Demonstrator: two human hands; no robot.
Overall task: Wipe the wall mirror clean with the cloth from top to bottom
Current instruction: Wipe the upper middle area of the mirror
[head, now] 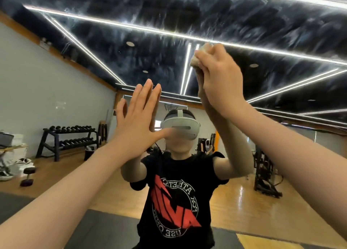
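High on mirror [56, 79], cloth [197, 61] inside right hand [221, 79] grip

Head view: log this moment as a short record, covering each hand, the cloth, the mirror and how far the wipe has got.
left hand: open, fingers straight, flat on the mirror
right hand: raised high, grips the cloth
cloth: bunched, pale, pressed to the glass
mirror: reflects a gym with a dumbbell rack
stage: wiping high on the glass; top edge not visible

A dumbbell rack [67, 138] stands by the grey wall [37, 91], under ceiling light strips [112, 26].
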